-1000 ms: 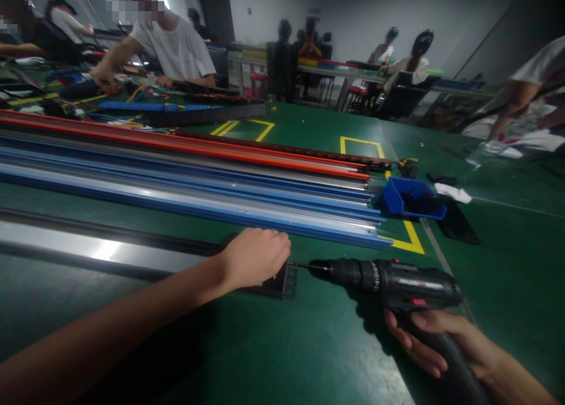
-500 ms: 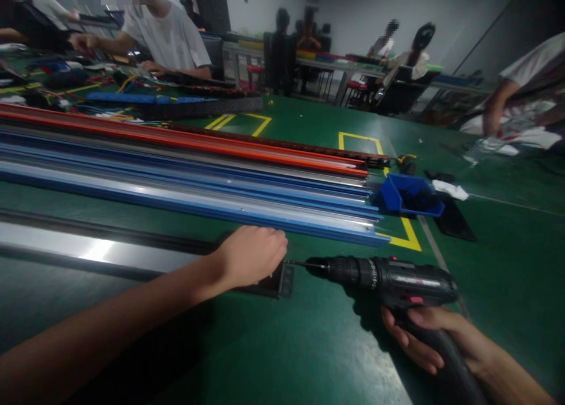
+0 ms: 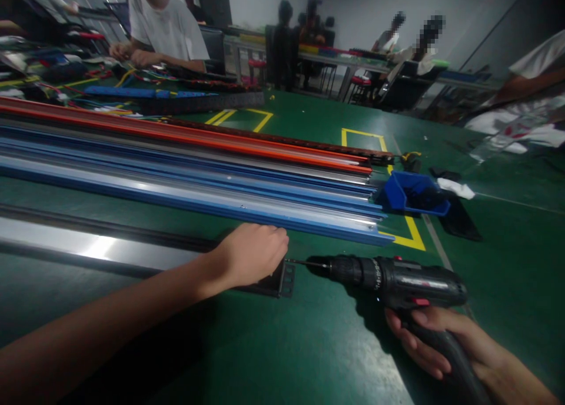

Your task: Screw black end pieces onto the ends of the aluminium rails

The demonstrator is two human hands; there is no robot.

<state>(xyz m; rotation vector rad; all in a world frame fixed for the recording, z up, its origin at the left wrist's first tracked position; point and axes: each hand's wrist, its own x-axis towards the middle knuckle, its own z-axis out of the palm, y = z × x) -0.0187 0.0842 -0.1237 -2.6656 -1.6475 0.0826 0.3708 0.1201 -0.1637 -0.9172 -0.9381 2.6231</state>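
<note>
My right hand (image 3: pixel 430 340) is wrapped around the handle of a black cordless drill (image 3: pixel 417 282), with its long thin bit (image 3: pixel 306 264) pointing left. The bit's tip meets the right end of a long black and silver metal profile (image 3: pixel 145 255). Over that end my left hand (image 3: pixel 253 251) is closed, knuckles up, its fingertips hidden on the far side. A dark slotted end plate (image 3: pixel 288 279) sticks out just past my left hand. The profile lies flat on the green table (image 3: pixel 335 346).
Blue metal profiles (image 3: pixel 265 208) and an orange one (image 3: pixel 247 140) lie side by side beyond my hands. A blue bin (image 3: pixel 395 193) with dark parts stands by their right ends. Wiring clutters the far left, where a person in a white shirt (image 3: pixel 170 31) sits.
The drill and my right hand sit slightly farther right in view, and a small light shows on the drill. My left hand stays put. The seated person's hands have come closer together.
</note>
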